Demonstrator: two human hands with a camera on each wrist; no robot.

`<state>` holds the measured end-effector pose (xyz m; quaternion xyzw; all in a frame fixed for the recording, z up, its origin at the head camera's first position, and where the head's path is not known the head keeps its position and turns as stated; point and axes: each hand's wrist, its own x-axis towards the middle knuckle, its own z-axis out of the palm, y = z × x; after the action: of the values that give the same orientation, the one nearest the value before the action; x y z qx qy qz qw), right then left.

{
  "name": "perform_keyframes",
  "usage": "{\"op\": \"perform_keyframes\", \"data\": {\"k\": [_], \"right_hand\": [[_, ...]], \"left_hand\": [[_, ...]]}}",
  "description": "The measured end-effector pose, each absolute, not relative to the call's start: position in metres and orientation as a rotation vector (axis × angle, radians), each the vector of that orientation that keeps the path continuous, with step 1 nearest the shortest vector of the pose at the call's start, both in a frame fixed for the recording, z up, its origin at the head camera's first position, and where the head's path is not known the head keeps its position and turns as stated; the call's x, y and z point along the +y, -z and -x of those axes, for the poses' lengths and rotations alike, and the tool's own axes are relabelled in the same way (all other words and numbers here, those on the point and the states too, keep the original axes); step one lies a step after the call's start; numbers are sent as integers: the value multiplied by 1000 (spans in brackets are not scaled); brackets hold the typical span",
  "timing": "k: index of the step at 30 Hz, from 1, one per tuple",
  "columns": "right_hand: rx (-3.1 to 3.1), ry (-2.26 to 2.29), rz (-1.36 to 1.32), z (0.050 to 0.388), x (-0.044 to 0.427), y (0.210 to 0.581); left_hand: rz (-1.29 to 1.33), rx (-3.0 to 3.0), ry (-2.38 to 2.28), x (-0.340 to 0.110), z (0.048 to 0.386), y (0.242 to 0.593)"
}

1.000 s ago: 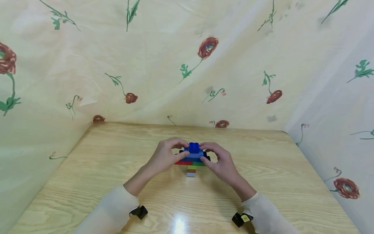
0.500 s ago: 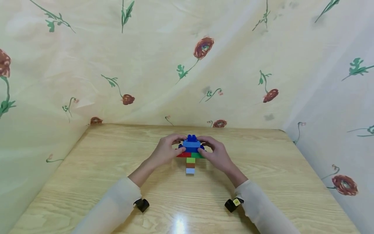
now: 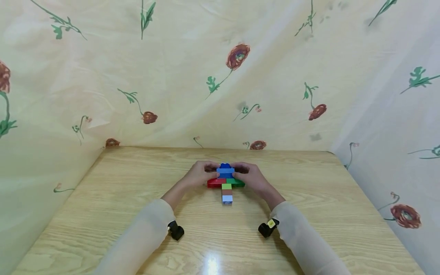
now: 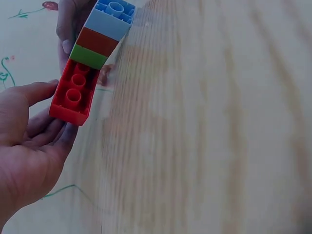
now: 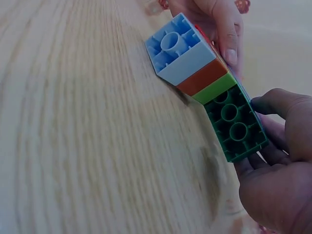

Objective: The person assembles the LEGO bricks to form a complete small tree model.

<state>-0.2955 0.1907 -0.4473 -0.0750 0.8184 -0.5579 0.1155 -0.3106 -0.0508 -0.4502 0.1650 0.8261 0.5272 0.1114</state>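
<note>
A toy brick model [image 3: 225,173] is held between both hands near the far middle of the table. Blue bricks form its upper part. Below sit a red brick [image 4: 75,92] and a dark green brick [image 5: 236,124] side by side, then a stem of lime, orange-brown and light blue [image 5: 190,64] bricks. Its hollow underside faces both wrist cameras, so the model is tilted. My left hand [image 3: 198,174] grips the blue part on the left, thumb in front. Opposite it, my right hand [image 3: 253,176] grips the right side. Fingertips behind the bricks are hidden.
Under the hands lies a wood-grain table [image 3: 213,236]. A flower-patterned cloth [image 3: 178,76] hangs behind its far edge and along both sides. Each wrist carries a small black camera, such as the left camera [image 3: 176,230].
Both hands first moved the model slightly away, then tipped it so the stem's underside shows. The forearms have come closer together. The grip stays on the sides.
</note>
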Motion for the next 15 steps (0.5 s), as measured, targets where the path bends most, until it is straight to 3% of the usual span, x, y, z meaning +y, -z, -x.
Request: {"op": "perform_keyframes", "data": {"k": [15], "right_hand": [[2422,1587,170,298,188,454]], "left_hand": [[-481,2382,-1507,-50,322,459]]}}
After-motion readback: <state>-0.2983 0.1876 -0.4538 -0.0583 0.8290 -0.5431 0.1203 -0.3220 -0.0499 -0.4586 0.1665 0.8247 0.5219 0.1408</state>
